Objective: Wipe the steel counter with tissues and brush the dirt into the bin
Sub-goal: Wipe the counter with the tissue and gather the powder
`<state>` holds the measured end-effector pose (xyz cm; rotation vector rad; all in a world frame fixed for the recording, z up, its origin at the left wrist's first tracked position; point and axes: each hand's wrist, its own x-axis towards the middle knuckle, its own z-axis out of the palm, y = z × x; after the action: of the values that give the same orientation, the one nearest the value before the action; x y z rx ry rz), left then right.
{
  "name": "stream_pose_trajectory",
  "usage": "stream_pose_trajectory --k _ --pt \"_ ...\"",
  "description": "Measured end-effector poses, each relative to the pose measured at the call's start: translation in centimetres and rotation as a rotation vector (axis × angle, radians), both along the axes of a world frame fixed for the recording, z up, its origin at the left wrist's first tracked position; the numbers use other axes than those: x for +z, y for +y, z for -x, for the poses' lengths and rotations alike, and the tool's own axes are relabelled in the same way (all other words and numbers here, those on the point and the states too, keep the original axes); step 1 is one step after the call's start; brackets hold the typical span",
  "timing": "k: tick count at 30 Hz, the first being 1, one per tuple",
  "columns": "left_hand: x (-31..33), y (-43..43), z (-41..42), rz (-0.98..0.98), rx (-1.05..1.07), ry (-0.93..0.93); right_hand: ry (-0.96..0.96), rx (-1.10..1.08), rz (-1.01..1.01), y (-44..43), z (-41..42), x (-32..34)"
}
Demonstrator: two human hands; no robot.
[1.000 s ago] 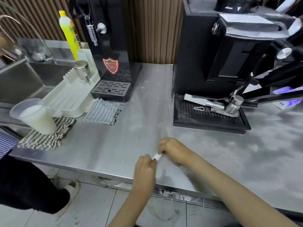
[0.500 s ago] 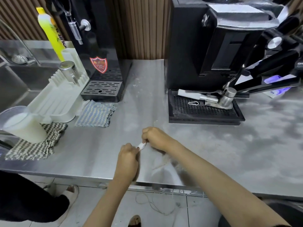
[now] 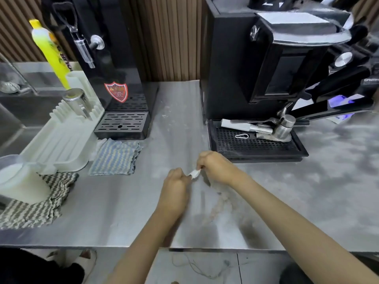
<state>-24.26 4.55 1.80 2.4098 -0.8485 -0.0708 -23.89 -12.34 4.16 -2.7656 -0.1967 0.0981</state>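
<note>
Both hands over the steel worktop (image 3: 127, 212), near its front edge. Left hand (image 3: 174, 187) curled into a loose fist, right hand (image 3: 217, 167) likewise, fingertips of each nipping opposite ends of a small white scrap of tissue (image 3: 194, 173) held between them, just off the surface (only a sliver shows; the rest buried in the fists, size hard to judge). Fingers themselves mostly hidden behind knuckles.

Just below the right hand: pale brownish smear of dirt (image 3: 219, 203) trailing along the steel toward the front edge, blurred. Cloudy streaks farther right of the right hand.

Beyond the right hand: black drip tray (image 3: 256, 146) of an espresso machine (image 3: 235, 68), with a metal portafilter (image 3: 274, 130) lying on the grate; machine top cut off by the frame. Dark handles far right, indistinct.

Left of the left hand: striped blue cloth (image 3: 115, 158) flat on the worktop. Beyond it, a black dispenser (image 3: 106, 58) with red shield sticker and its own slotted tray. Farther left: white drying rack (image 3: 61, 136) holding a steel cup (image 3: 75, 101), yellow bottle (image 3: 51, 52) behind, grey zigzag cloth (image 3: 34, 203) under a translucent jug of milky liquid (image 3: 18, 181), partly cut off at the frame edge.

Sink only partly in view at far left. No bin or brush to be made out. Floor tiles and a loose thread below the front edge.
</note>
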Motion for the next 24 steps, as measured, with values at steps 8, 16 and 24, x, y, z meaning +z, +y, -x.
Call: stream_pose_trajectory --k 8,16,24 --pt "-3.2 -0.8 -7.0 -0.112 0.150 -0.069 0.071 -0.059 0.149 1.3 -6.7 -1.9" --pt "-4.4 -0.5 -0.4 -0.084 -0.166 -0.150 0.181 -0.010 0.180 0.1 2.5 -3.3" --pt "-3.9 -2.0 -3.0 0.063 -0.059 -0.066 0.088 -0.195 0.101 -1.3 1.6 -2.2"
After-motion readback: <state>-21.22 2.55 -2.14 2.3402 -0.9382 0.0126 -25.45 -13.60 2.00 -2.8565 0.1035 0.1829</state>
